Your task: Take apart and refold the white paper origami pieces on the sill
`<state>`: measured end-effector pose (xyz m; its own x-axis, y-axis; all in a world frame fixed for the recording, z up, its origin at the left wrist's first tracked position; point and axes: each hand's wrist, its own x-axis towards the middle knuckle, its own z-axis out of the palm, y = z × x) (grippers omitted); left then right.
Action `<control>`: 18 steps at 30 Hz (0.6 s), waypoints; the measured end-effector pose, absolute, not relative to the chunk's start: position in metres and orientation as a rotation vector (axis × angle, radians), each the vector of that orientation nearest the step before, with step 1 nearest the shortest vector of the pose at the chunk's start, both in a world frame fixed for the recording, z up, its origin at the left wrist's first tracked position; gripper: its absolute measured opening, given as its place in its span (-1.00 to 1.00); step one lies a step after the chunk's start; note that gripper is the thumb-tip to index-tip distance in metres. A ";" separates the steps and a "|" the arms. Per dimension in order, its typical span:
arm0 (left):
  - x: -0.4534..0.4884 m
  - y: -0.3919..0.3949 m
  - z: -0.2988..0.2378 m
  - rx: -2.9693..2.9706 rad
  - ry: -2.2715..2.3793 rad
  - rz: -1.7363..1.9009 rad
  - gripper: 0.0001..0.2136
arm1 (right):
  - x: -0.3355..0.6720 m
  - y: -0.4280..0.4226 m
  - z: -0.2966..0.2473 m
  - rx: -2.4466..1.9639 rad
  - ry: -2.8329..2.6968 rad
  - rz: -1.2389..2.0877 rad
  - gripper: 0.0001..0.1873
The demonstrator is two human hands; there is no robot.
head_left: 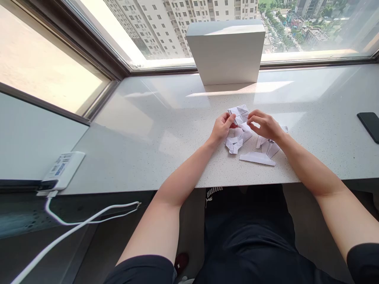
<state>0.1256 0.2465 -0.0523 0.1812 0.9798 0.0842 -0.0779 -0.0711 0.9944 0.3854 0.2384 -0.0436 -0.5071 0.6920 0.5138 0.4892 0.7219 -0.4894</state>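
Note:
My left hand [223,126] is closed on a piece of folded white paper [241,112], its thumb lying on the front of the paper. Creased flaps show on the paper's face. At the paper's right edge is my right hand [265,124], its fingers loosely curled and the thumb tip apart from the index finger; whether it touches the paper I cannot tell. Below the hands lie a small folded paper shape [233,145] and another folded piece [245,133]. A long folded paper strip [257,158] rests nearer the counter edge. More folded paper [270,148] is partly hidden under my right forearm.
A white box [227,55] stands at the window, behind the hands. A black phone [369,125] lies at the far right of the speckled counter [127,157]. At left, a white power strip [63,169] has a white cable [85,221] hanging past the edge.

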 end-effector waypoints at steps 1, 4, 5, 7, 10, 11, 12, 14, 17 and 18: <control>0.125 0.247 -0.053 1.315 0.989 1.171 -0.56 | 0.385 0.238 -0.043 -0.882 -2.198 0.376 -0.83; 0.125 0.246 -0.053 1.388 1.024 1.195 -0.64 | 0.386 0.239 -0.041 -0.982 -2.050 0.423 -0.79; 0.125 0.246 -0.052 1.412 1.030 1.193 -0.65 | 0.386 0.240 -0.040 -1.047 -1.978 0.448 -0.73; 0.125 0.244 -0.051 1.458 1.020 1.179 -0.65 | 0.388 0.242 -0.038 -1.156 -1.873 0.539 -0.54; 0.127 0.239 -0.048 1.503 0.985 1.142 -0.59 | 0.389 0.245 -0.038 -1.206 -1.879 0.743 -0.38; 0.127 0.238 -0.047 1.509 0.981 1.131 -0.56 | 0.389 0.245 -0.038 -1.205 -1.897 0.794 -0.36; 0.127 0.237 -0.046 1.513 0.982 1.121 -0.54 | 0.388 0.246 -0.039 -1.202 -1.910 0.823 -0.36; 0.127 0.236 -0.046 1.524 0.996 1.109 -0.51 | 0.386 0.245 -0.040 -1.200 -1.904 0.831 -0.37; 0.127 0.237 -0.047 1.568 1.011 1.110 -0.49 | 0.383 0.243 -0.040 -1.211 -1.870 0.806 -0.43; 0.127 0.238 -0.048 1.575 1.015 1.112 -0.51 | 0.382 0.242 -0.039 -1.216 -1.869 0.801 -0.45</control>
<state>0.1271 0.2383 -0.0479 0.2495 0.9481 0.1972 0.1105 -0.2302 0.9669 0.3820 0.2424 -0.0390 -0.2642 0.9309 0.2523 0.4592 0.3515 -0.8158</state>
